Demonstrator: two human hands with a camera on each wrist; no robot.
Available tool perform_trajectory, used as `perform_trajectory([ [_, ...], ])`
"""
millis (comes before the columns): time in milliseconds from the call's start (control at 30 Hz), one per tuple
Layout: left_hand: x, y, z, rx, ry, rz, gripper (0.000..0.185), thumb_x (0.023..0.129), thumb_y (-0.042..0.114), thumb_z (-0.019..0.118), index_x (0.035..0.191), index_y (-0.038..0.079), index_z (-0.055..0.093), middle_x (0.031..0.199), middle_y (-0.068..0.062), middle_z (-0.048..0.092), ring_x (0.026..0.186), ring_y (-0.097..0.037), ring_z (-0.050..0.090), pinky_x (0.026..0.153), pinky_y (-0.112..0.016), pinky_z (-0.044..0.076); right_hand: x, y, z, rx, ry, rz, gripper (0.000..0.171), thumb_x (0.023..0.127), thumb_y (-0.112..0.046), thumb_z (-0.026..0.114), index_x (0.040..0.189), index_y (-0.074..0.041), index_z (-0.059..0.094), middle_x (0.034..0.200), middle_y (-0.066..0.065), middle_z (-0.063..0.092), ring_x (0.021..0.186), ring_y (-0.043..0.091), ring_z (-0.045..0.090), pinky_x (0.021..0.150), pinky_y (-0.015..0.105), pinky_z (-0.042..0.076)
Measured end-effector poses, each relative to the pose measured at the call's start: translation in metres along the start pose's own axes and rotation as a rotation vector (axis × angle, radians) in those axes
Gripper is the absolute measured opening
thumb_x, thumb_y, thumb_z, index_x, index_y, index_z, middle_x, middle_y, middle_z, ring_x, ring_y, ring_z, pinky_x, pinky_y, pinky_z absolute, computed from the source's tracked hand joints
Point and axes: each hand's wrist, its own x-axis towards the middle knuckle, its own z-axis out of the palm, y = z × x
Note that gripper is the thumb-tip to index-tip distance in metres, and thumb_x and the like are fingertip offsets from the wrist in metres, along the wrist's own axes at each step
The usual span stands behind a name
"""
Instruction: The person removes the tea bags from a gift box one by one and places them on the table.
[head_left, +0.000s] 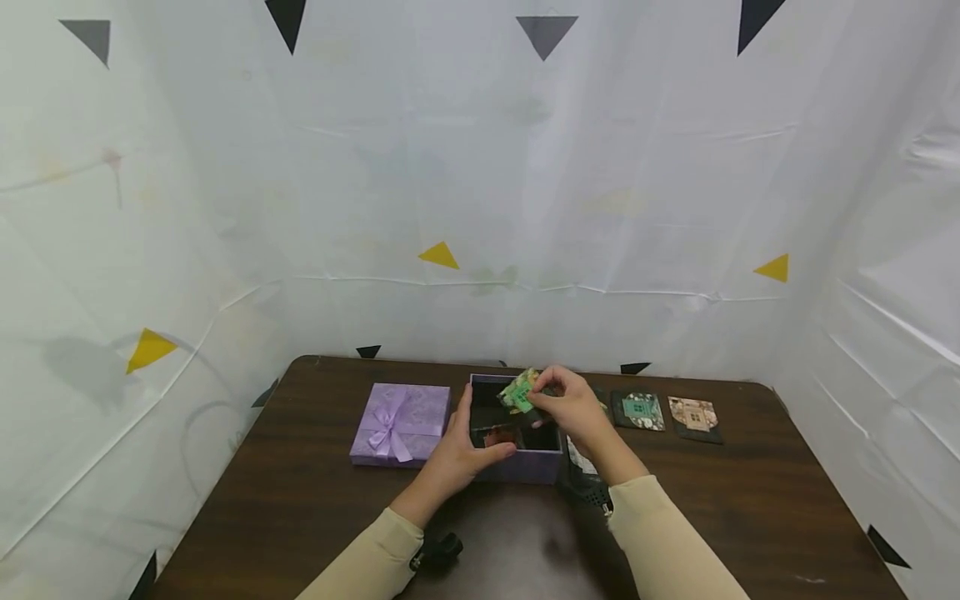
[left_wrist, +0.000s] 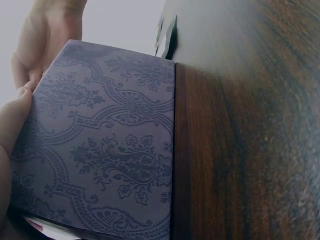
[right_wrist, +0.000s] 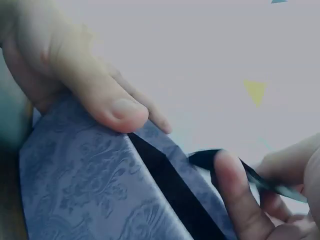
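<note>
My left hand (head_left: 459, 454) grips the open purple damask-patterned cardboard box (head_left: 516, 465); my right hand (head_left: 573, 406) pinches a flat green printed card (head_left: 519, 392) above it.

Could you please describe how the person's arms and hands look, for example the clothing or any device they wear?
Both arms are covered by long cream-coloured sleeves reaching to the wrists. The left hand and right hand are bare: no gloves or rings are visible. Under each wrist sits a small black device, the left wrist device and the right wrist device. No cables are visible.
</note>
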Motion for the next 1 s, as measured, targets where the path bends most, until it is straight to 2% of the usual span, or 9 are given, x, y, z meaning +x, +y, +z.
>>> perform_trajectory([
  [200, 0.002, 0.001, 0.002, -0.011, 0.006, 0.001, 0.132, 0.083, 0.066, 0.089, 0.176, 0.041, -0.002, 0.183, -0.019, 0.015, 0.164, -0.051, 0.029, 0.122, -0.079, 0.032, -0.02, 0.008, -0.019, 0.041, 0.062, 0.081, 0.028, 0.113, -0.005, 0.057, 0.137, -0.002, 0.069, 0.159, 0.017, 0.05, 0.115, 0.025, 0.061, 0.092, 0.043, 0.063],
  [400, 0.002, -0.001, 0.002, -0.006, 0.009, 0.001, 0.131, 0.086, 0.055, 0.091, 0.177, 0.034, -0.001, 0.183, -0.02, 0.015, 0.164, -0.053, 0.026, 0.12, -0.081, 0.032, -0.043, 0.017, -0.043, 0.026, 0.092, 0.089, 0.041, 0.114, -0.005, 0.053, 0.154, -0.009, 0.062, 0.178, 0.01, 0.034, 0.142, 0.028, 0.045, 0.095, 0.04, 0.055],
  [500, 0.001, -0.002, 0.002, -0.004, 0.01, 0.0, 0.131, 0.086, 0.056, 0.091, 0.177, 0.035, -0.001, 0.183, -0.02, 0.015, 0.165, -0.053, 0.023, 0.12, -0.081, 0.032, -0.054, 0.023, -0.056, 0.027, 0.156, 0.075, 0.04, 0.114, -0.009, 0.055, 0.153, -0.009, 0.063, 0.177, 0.005, 0.037, 0.142, 0.019, 0.044, 0.088, 0.027, 0.051],
  [533, 0.001, -0.002, 0.002, -0.003, 0.01, 0.0, 0.131, 0.086, 0.056, 0.091, 0.177, 0.034, -0.001, 0.183, -0.021, 0.015, 0.165, -0.053, 0.022, 0.12, -0.082, 0.031, -0.057, 0.025, -0.059, 0.033, 0.188, 0.064, 0.038, 0.114, -0.01, 0.057, 0.151, -0.008, 0.065, 0.175, 0.005, 0.04, 0.126, 0.017, 0.052, 0.082, 0.027, 0.05],
  [667, 0.0, -0.002, 0.001, -0.01, 0.011, -0.001, 0.13, 0.086, 0.056, 0.091, 0.177, 0.036, 0.0, 0.183, -0.02, 0.014, 0.166, -0.052, 0.021, 0.121, -0.082, 0.03, -0.067, 0.035, -0.069, -0.022, 0.317, 0.021, 0.039, 0.109, -0.021, 0.07, 0.145, -0.007, 0.069, 0.168, 0.008, 0.05, 0.142, 0.016, 0.053, 0.105, 0.033, 0.047],
  [733, 0.0, -0.002, 0.001, -0.014, 0.012, 0.001, 0.13, 0.086, 0.056, 0.091, 0.177, 0.035, 0.0, 0.183, -0.02, 0.014, 0.166, -0.052, 0.021, 0.121, -0.082, 0.03, -0.07, 0.042, -0.074, -0.065, 0.378, 0.004, 0.041, 0.106, -0.022, 0.075, 0.143, -0.005, 0.07, 0.166, 0.011, 0.053, 0.152, 0.025, 0.05, 0.117, 0.047, 0.043],
  [767, 0.0, -0.002, 0.0, -0.013, 0.013, 0.002, 0.13, 0.086, 0.057, 0.09, 0.177, 0.037, 0.0, 0.183, -0.02, 0.014, 0.166, -0.052, 0.021, 0.121, -0.082, 0.03, -0.072, 0.046, -0.077, -0.087, 0.403, 0.003, 0.042, 0.105, -0.022, 0.076, 0.143, -0.005, 0.069, 0.166, 0.012, 0.053, 0.165, 0.027, 0.031, 0.124, 0.052, 0.038],
  [867, 0.0, -0.003, 0.0, -0.011, 0.011, 0.007, 0.13, 0.086, 0.058, 0.09, 0.176, 0.039, -0.001, 0.183, -0.02, 0.014, 0.166, -0.052, 0.021, 0.121, -0.081, 0.03, -0.077, 0.057, -0.087, -0.146, 0.457, 0.012, 0.041, 0.106, -0.022, 0.074, 0.143, -0.004, 0.068, 0.166, 0.015, 0.053, 0.166, 0.031, 0.03, 0.125, 0.056, 0.037],
  [1000, 0.0, -0.003, 0.002, -0.01, 0.005, 0.01, 0.129, 0.087, 0.057, 0.089, 0.175, 0.042, -0.003, 0.183, -0.019, 0.012, 0.167, -0.05, 0.018, 0.122, -0.081, 0.029, -0.085, 0.069, -0.1, -0.232, 0.501, 0.041, 0.038, 0.11, -0.025, 0.069, 0.144, -0.007, 0.069, 0.163, 0.014, 0.055, 0.154, 0.027, 0.046, 0.107, 0.033, 0.045],
])
